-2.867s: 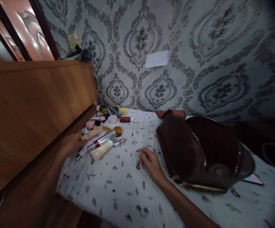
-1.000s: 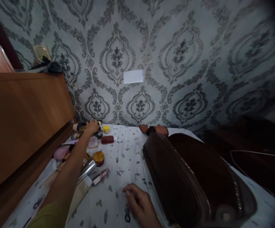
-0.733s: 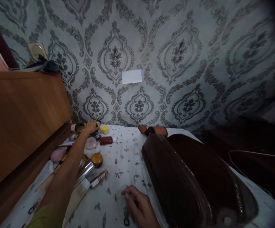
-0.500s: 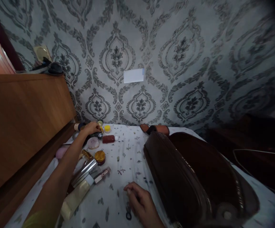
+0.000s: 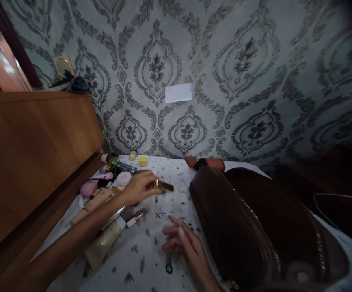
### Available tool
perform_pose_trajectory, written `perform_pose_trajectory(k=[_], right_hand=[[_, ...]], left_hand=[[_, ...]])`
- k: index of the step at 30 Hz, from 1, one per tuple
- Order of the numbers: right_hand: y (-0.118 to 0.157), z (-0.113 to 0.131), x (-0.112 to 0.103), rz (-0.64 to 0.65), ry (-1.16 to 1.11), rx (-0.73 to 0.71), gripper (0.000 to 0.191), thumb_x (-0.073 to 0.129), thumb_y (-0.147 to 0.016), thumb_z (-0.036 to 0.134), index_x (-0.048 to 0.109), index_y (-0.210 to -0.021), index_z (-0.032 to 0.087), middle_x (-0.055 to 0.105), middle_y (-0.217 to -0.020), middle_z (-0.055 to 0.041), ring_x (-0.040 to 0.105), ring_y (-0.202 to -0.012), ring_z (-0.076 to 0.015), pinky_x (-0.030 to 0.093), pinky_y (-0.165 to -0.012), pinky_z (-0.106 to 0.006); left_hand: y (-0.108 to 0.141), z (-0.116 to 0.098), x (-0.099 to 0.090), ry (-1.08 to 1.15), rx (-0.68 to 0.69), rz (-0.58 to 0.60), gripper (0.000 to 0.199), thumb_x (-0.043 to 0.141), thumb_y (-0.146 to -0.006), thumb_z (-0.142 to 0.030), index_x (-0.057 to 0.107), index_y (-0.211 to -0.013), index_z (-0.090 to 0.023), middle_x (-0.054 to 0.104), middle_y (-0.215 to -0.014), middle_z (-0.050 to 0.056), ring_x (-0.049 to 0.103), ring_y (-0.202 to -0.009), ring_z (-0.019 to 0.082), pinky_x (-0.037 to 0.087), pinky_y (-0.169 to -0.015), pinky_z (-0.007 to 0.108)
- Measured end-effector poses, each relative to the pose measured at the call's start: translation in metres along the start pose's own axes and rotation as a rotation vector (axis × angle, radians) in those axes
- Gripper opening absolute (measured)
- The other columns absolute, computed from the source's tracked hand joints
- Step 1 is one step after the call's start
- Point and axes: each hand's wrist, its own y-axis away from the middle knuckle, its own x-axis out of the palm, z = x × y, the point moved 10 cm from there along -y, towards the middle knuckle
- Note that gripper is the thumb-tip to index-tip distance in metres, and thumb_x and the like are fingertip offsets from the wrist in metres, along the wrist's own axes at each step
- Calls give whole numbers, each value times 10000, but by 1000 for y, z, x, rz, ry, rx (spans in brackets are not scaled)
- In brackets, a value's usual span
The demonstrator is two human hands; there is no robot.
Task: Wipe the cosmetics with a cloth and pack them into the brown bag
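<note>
My left hand (image 5: pixel 141 186) is raised over the sheet, its fingers pinched on a small dark cosmetic tube with a gold band (image 5: pixel 165 186), whose end points right. Under and around that forearm lie several cosmetics: a pale squeeze tube (image 5: pixel 104 247), a small pink tube (image 5: pixel 136 217), a round pale compact (image 5: pixel 124 178) and a pink sponge (image 5: pixel 88 188). My right hand (image 5: pixel 185 243) hovers low in front, fingers apart and holding nothing. Beside it stands a dark brown bag (image 5: pixel 224 219) with its top unzipped. A small black ring-shaped item (image 5: pixel 169 268) lies beneath the right hand.
A yellow-lidded jar (image 5: pixel 143 161) and a dark green box (image 5: pixel 124 166) are near the wall. An orange-brown leather item (image 5: pixel 215 164) lies behind the bag. A wooden cabinet (image 5: pixel 38 154) bounds the left side. Patterned wallpaper rises behind.
My left hand has come back from the far cosmetics toward the middle, carrying the gold-banded tube. My right hand's fingers have spread and lifted slightly. The view has shifted a little.
</note>
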Motion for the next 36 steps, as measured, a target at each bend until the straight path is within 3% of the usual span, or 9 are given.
perform_pose_trajectory(k=[4,8,10,13,15,19,22,28,36], right_hand=[[-7,-6,0,-18,-214,70,770,685,-582,842,645,-936,159,695,-790,-74,683,-585,-220,427,-417,-257],[-9,-1,-5,-60,-294,31,513,782,-673,646,651,-831,175,694,-739,-38,648,-623,-180,476,-502,-258],[-8,-4,-7,-59,-282,50,452,814,-686,557,669,-915,194,735,-873,-54,660,-684,-195,489,-538,-272],[-5,-13,-9,-52,-255,123,487,801,-704,558,685,-1028,213,747,-988,-73,691,-766,-239,514,-581,-302],[-3,-18,-10,-47,-221,154,513,790,-715,564,689,-1080,217,745,-1034,-85,703,-832,-263,542,-635,-328],[-1,-22,-16,-104,-174,131,553,793,-696,586,700,-1099,219,740,-1080,-94,692,-962,-278,560,-759,-345],[-1,-23,-19,-152,-160,103,582,793,-676,615,705,-1096,221,734,-1103,-94,671,-1028,-274,547,-833,-338],[-1,-18,-15,-122,-183,99,549,803,-671,603,714,-1050,217,733,-1084,-98,665,-1031,-278,521,-907,-366],[0,-7,-12,-65,-70,77,549,771,-702,619,716,-1068,214,731,-1053,-97,671,-1001,-279,515,-938,-394]], left_hand=[[42,-56,44,47,-52,382,406,432,-862,-675,674,-1109,-462,693,-1186,40,583,-1185,280,444,-1081,404],[58,-73,63,126,40,615,444,488,-808,-724,632,-1178,-527,675,-1262,-12,562,-1237,267,399,-1137,392],[38,-50,59,85,36,568,414,486,-845,-689,667,-1149,-474,705,-1209,-13,608,-1169,268,461,-1065,395],[-15,37,20,-186,-261,213,368,433,-951,-546,711,-1089,-349,700,-1213,33,609,-1158,268,489,-1001,372],[-43,92,0,-266,-399,90,341,400,-1008,-404,647,-1211,-286,629,-1317,56,561,-1227,247,455,-1046,375],[-71,189,-22,-368,-667,10,376,603,-945,-371,579,-1267,-178,584,-1309,111,600,-1138,256,519,-954,487],[-79,236,-19,-382,-795,20,387,613,-940,-374,574,-1267,-169,603,-1267,106,624,-1088,247,545,-910,467],[-94,270,3,-406,-839,39,399,615,-940,-369,565,-1281,-170,603,-1266,108,626,-1082,245,548,-905,462],[-100,263,-3,-382,-737,88,382,610,-943,-367,571,-1273,-178,604,-1264,103,628,-1076,240,551,-898,454]])
